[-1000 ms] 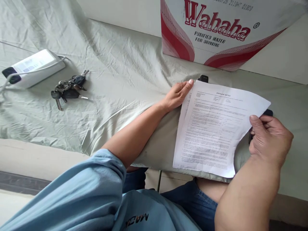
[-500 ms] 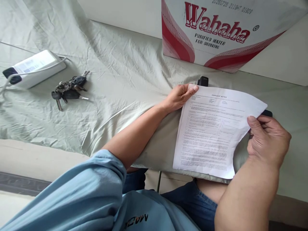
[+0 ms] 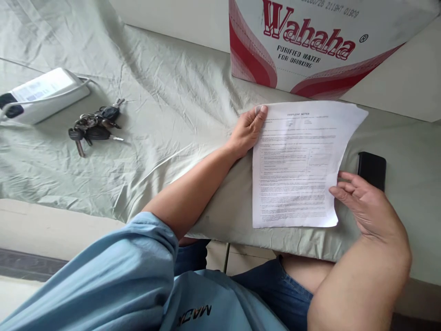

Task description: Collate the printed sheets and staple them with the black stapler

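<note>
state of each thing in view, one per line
paper: flat on cloth, printed side up
left hand: fingers on paper's top left corner
right hand: open, fingertips at paper's right edge
phone: screen dark, lying flat
keys: bunched on cloth
box: upright

printed sheet [image 3: 296,165] on cloth-covered table [image 3: 172,115], carton [image 3: 310,41] behind it, phone [image 3: 371,169] right, keys [image 3: 93,128] far left
</note>
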Action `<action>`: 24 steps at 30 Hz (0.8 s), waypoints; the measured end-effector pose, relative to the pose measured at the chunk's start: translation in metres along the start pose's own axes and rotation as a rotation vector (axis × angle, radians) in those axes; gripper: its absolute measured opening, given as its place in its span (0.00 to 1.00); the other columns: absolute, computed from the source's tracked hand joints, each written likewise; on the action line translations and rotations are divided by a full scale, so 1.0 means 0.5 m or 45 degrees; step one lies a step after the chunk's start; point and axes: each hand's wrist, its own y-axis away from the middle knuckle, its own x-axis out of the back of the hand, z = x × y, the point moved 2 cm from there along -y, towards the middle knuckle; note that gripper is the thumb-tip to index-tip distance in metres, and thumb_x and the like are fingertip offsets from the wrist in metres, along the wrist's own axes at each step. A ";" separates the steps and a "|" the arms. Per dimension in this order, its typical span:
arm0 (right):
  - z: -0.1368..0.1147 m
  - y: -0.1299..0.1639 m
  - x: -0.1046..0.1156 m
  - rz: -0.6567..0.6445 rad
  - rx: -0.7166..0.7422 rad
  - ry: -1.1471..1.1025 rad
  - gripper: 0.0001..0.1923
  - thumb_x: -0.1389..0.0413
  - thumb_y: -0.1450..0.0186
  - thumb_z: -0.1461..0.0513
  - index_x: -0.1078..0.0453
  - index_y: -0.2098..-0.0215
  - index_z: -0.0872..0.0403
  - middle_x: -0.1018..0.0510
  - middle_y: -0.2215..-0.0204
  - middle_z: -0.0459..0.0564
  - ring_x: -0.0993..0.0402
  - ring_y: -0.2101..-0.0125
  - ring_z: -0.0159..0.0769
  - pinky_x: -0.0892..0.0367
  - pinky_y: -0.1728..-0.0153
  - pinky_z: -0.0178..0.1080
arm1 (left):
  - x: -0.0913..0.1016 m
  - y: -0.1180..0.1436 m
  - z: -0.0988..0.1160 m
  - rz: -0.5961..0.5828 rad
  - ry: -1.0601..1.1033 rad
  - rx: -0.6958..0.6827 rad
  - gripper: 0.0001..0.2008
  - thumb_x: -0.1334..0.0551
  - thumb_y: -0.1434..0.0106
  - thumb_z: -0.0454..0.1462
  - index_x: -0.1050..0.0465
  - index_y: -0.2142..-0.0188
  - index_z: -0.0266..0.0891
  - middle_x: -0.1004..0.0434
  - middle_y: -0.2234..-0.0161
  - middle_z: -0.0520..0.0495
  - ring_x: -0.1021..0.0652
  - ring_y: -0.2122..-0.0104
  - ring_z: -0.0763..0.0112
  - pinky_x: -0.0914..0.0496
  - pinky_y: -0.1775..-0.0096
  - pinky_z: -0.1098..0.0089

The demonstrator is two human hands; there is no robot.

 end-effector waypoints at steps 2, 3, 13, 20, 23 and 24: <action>0.000 0.015 0.010 -0.062 -0.054 0.044 0.45 0.12 0.63 0.45 0.12 0.49 0.46 0.09 0.60 0.50 0.12 0.53 0.53 0.14 0.48 0.55 | 0.002 -0.006 -0.006 0.089 0.030 -0.011 0.33 0.41 0.21 0.70 0.23 0.57 0.44 0.19 0.62 0.47 0.16 0.53 0.60 0.21 0.55 0.64; 0.002 0.019 0.013 -0.065 -0.059 0.056 0.42 0.12 0.62 0.45 0.11 0.51 0.47 0.09 0.59 0.51 0.12 0.54 0.52 0.14 0.50 0.54 | 0.003 -0.009 -0.008 0.118 0.052 -0.024 0.34 0.42 0.21 0.71 0.22 0.55 0.44 0.18 0.61 0.46 0.16 0.51 0.60 0.21 0.53 0.64; -0.039 0.009 0.026 0.834 1.133 -0.523 0.20 0.15 0.53 0.49 0.12 0.65 0.40 0.11 0.62 0.48 0.13 0.44 0.71 0.22 0.43 0.83 | 0.033 -0.016 0.014 -0.045 0.051 -0.087 0.21 0.21 0.34 0.51 0.19 0.49 0.43 0.13 0.54 0.46 0.12 0.45 0.53 0.17 0.46 0.57; -0.036 0.019 0.001 0.326 0.879 -0.371 0.28 0.13 0.52 0.53 0.11 0.55 0.42 0.12 0.43 0.51 0.20 0.31 0.64 0.30 0.26 0.80 | 0.030 -0.007 -0.003 -0.209 0.019 -0.024 0.15 0.21 0.38 0.42 0.18 0.57 0.37 0.15 0.59 0.43 0.13 0.48 0.48 0.16 0.46 0.48; -0.039 0.011 -0.003 0.367 1.001 -0.299 0.34 0.14 0.51 0.46 0.13 0.48 0.40 0.14 0.38 0.52 0.23 0.28 0.63 0.31 0.24 0.78 | 0.032 -0.009 -0.004 -0.170 0.042 -0.059 0.11 0.24 0.37 0.41 0.17 0.60 0.38 0.16 0.60 0.44 0.13 0.49 0.49 0.17 0.46 0.48; -0.040 0.008 -0.004 0.387 1.018 -0.282 0.37 0.14 0.51 0.43 0.13 0.46 0.39 0.15 0.37 0.52 0.23 0.28 0.63 0.30 0.25 0.78 | 0.032 -0.010 -0.002 -0.187 0.035 -0.068 0.11 0.24 0.37 0.41 0.17 0.59 0.38 0.16 0.60 0.44 0.13 0.49 0.50 0.17 0.45 0.49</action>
